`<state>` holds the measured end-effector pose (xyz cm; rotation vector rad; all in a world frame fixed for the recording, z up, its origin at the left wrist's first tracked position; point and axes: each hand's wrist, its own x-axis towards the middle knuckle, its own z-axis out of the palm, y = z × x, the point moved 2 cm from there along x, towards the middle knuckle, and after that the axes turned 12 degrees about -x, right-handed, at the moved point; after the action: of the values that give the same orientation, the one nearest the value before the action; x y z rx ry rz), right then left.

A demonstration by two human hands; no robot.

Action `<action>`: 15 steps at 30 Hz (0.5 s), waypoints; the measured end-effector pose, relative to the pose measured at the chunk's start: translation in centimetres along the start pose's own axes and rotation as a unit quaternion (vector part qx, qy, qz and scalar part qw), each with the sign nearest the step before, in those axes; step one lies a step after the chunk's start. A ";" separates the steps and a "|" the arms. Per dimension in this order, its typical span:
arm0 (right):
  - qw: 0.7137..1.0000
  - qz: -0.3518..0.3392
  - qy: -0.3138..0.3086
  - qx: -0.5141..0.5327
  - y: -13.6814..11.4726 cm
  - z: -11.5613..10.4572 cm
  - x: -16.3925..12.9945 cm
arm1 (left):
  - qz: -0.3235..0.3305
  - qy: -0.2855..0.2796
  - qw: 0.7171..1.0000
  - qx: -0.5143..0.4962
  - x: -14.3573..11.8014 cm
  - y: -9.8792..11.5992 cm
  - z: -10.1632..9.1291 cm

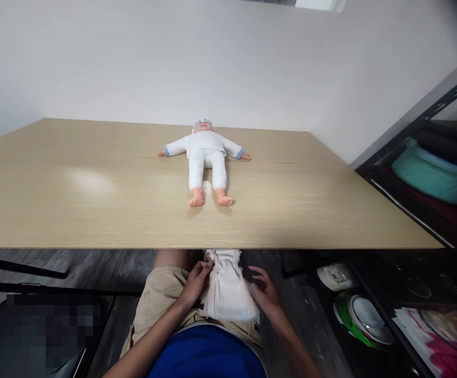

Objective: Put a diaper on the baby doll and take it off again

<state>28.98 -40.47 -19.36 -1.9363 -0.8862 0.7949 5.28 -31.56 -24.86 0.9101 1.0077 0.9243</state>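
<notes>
A baby doll [207, 157] in white clothes lies on its back on the wooden table [94, 210], arms spread, feet toward me. Below the table's front edge a folded white diaper [228, 286] rests on my lap. My left hand [195, 281] pinches the diaper's left edge near its top. My right hand [266, 289] sits at the diaper's right side, fingers spread and touching its edge.
A dark metal shelf [421, 136] stands at the right with a teal basin [433, 170] on it. Lower down are a white and green appliance [360, 315] and pink packets [445, 328]. A white wall rises behind the table. A blurred patch covers the lower left.
</notes>
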 end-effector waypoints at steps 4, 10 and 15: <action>0.997 0.002 -0.075 0.023 -1.9 3.7 1.2 | -0.066 -0.023 0.997 -0.036 0.5 1.2 1.6; 0.979 0.066 -0.179 0.070 -5.7 3.5 -2.1 | -0.139 -0.047 0.985 -0.087 -3.0 5.0 2.8; 0.974 0.092 -0.182 0.100 -9.7 -2.7 -11.3 | -0.130 -0.176 0.961 -0.168 -14.1 10.1 2.5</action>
<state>22.16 -47.00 -7.51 -1.7379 -0.8077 1.3284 2.02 -41.67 -10.99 0.6084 0.6206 0.6535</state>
